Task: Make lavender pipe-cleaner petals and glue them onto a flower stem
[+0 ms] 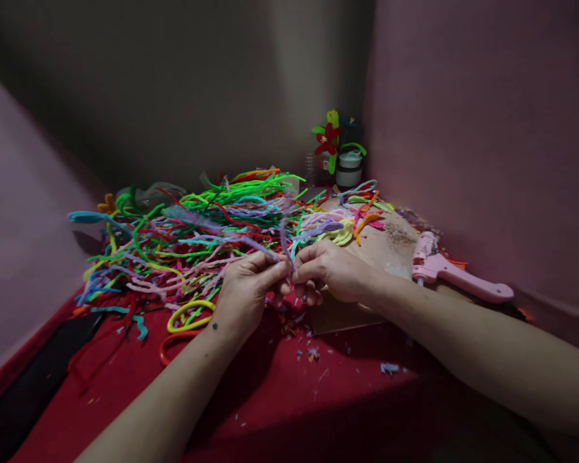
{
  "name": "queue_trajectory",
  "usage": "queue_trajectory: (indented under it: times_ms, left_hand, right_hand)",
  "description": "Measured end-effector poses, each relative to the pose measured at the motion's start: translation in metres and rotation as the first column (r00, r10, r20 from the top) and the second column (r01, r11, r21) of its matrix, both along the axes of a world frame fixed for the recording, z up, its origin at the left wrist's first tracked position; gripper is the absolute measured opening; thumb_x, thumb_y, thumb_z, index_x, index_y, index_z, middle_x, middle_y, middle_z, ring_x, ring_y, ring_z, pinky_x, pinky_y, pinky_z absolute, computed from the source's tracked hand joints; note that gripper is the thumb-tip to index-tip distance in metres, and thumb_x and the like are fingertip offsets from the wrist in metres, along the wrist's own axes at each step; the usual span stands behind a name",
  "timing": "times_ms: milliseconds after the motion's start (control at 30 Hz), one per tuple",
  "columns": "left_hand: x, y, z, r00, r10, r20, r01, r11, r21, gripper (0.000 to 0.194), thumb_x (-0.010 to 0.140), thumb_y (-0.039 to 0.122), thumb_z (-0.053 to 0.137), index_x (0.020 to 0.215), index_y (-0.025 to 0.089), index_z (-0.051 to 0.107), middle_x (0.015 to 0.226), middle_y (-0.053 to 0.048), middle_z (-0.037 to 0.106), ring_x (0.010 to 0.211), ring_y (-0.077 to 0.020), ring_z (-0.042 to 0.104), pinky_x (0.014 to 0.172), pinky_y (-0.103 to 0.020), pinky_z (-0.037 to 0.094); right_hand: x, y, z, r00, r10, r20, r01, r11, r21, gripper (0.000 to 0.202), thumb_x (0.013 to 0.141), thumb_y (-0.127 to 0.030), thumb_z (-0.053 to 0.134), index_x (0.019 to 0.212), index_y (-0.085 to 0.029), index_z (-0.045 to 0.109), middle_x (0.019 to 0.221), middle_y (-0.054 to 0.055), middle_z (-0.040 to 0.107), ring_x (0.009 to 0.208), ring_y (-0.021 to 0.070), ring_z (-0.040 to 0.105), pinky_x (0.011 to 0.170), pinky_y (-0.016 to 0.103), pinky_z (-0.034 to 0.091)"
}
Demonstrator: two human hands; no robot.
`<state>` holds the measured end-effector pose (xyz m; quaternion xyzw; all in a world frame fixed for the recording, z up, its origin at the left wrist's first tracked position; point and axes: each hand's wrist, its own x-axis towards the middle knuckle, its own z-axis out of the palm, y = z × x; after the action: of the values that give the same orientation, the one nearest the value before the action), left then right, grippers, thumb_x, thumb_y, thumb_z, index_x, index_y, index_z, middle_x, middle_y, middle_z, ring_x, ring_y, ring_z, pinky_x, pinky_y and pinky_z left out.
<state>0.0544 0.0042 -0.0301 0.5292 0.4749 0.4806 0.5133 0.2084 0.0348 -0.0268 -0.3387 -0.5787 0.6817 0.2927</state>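
A light purple pipe cleaner (284, 238) is bent between my two hands, one fuzzy length rising upright and another slanting off to the left. My left hand (248, 286) pinches it between thumb and forefinger. Fingertips of my right hand (335, 270) close on it just beside the left thumb, and the two hands touch or nearly touch. The exact bend is hidden by the fingers. Just beyond my hands spreads a big heap of pipe cleaners (251, 190) in many colours. Scissors with yellow and red handle loops (192, 316) lie by my left wrist.
A pink glue gun (468, 278) rests to the right on a cardboard piece (347, 319). Fuzzy scraps (389, 368) dot the red cloth (280, 399). At the back stand a lidded cup (349, 170) and a red pipe-cleaner flower (327, 139). Walls close in around.
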Motion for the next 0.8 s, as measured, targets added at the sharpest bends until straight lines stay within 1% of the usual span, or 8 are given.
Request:
queue_trajectory:
  times_ms: [100, 200, 300, 400, 533, 633, 700, 800]
  left_hand:
    - [-0.001, 0.0, 0.001, 0.995, -0.099, -0.02, 0.099, 0.995, -0.002, 0.018, 0.073, 0.028, 0.067, 0.085, 0.016, 0.064, 0.059, 0.0, 0.062, 0.045, -0.0086, 0.052, 0.041, -0.018, 0.039]
    - [0.0, 0.0, 0.003, 0.995, -0.094, -0.008, 0.095, 0.995, 0.016, 0.014, 0.072, 0.025, 0.068, 0.082, 0.015, 0.065, 0.06, 0.001, 0.061, 0.045, -0.0072, 0.051, 0.042, -0.018, 0.039]
    - [0.0, 0.002, 0.005, 0.997, -0.033, 0.064, 0.033, 0.999, 0.002, 0.011, 0.07, 0.023, 0.069, 0.074, 0.014, 0.064, 0.054, 0.003, 0.057, 0.042, -0.0047, 0.047, 0.04, -0.016, 0.035]
    - [0.0, 0.004, 0.005, 0.982, 0.038, 0.186, -0.032, 0.999, -0.034, 0.012, 0.066, 0.02, 0.073, 0.07, 0.014, 0.063, 0.051, 0.005, 0.052, 0.041, -0.0022, 0.042, 0.038, -0.013, 0.03]
    - [0.0, 0.005, 0.004, 0.969, 0.045, 0.245, -0.032, 0.998, -0.056, 0.013, 0.067, 0.02, 0.073, 0.072, 0.014, 0.062, 0.056, 0.005, 0.053, 0.046, -0.0031, 0.045, 0.045, -0.015, 0.037]
    - [0.003, 0.003, 0.003, 0.973, 0.035, 0.229, -0.028, 0.999, -0.035, 0.012, 0.07, 0.022, 0.071, 0.071, 0.014, 0.062, 0.059, 0.003, 0.057, 0.047, -0.0043, 0.047, 0.047, -0.016, 0.039]
    - [0.004, 0.002, 0.004, 0.976, 0.046, 0.211, -0.04, 0.999, -0.029, 0.013, 0.071, 0.023, 0.07, 0.069, 0.013, 0.061, 0.058, 0.002, 0.058, 0.047, -0.0048, 0.047, 0.046, -0.017, 0.039]
    - [0.006, -0.001, 0.007, 0.987, 0.056, 0.149, -0.057, 0.998, 0.004, 0.015, 0.073, 0.024, 0.068, 0.067, 0.012, 0.06, 0.058, 0.001, 0.059, 0.046, -0.0056, 0.047, 0.042, -0.017, 0.038]
  right_hand:
    - [0.001, 0.0, 0.001, 0.999, 0.024, 0.029, -0.024, 1.0, -0.005, 0.007, 0.061, -0.011, 0.055, 0.055, -0.011, 0.057, 0.044, 0.001, 0.056, 0.033, 0.0084, 0.049, 0.033, 0.017, 0.038]
    - [0.002, 0.0, 0.001, 0.999, 0.037, 0.014, -0.036, 0.999, -0.029, 0.007, 0.062, -0.011, 0.055, 0.055, -0.011, 0.057, 0.044, 0.001, 0.056, 0.032, 0.0086, 0.049, 0.031, 0.017, 0.037]
    - [0.003, 0.001, -0.001, 0.993, 0.037, -0.114, -0.048, 0.995, -0.092, 0.007, 0.066, -0.01, 0.056, 0.06, -0.011, 0.058, 0.052, 0.003, 0.062, 0.038, 0.0111, 0.056, 0.036, 0.019, 0.044]
    - [0.005, 0.002, -0.003, 0.955, 0.027, -0.295, -0.099, 0.967, -0.233, 0.008, 0.075, -0.009, 0.052, 0.072, -0.009, 0.061, 0.064, 0.007, 0.067, 0.05, 0.0143, 0.064, 0.049, 0.024, 0.052]
    - [0.002, 0.003, -0.006, 0.913, -0.025, -0.406, -0.146, 0.911, -0.386, 0.017, 0.082, -0.004, 0.045, 0.072, -0.009, 0.059, 0.063, 0.008, 0.067, 0.053, 0.0125, 0.065, 0.055, 0.024, 0.053]
    - [-0.002, 0.002, -0.007, 0.903, -0.085, -0.421, -0.114, 0.897, -0.427, 0.02, 0.083, -0.002, 0.044, 0.07, -0.009, 0.057, 0.06, 0.006, 0.066, 0.05, 0.0105, 0.063, 0.053, 0.021, 0.051]
    - [-0.004, 0.002, -0.008, 0.897, -0.143, -0.419, -0.06, 0.899, -0.435, 0.02, 0.082, 0.0, 0.046, 0.067, -0.01, 0.056, 0.058, 0.004, 0.065, 0.049, 0.0095, 0.062, 0.052, 0.02, 0.05]
    - [-0.006, 0.001, -0.008, 0.896, -0.178, -0.408, -0.012, 0.907, -0.422, 0.018, 0.079, 0.0, 0.051, 0.065, -0.011, 0.056, 0.058, 0.002, 0.065, 0.047, 0.0081, 0.06, 0.051, 0.019, 0.05]
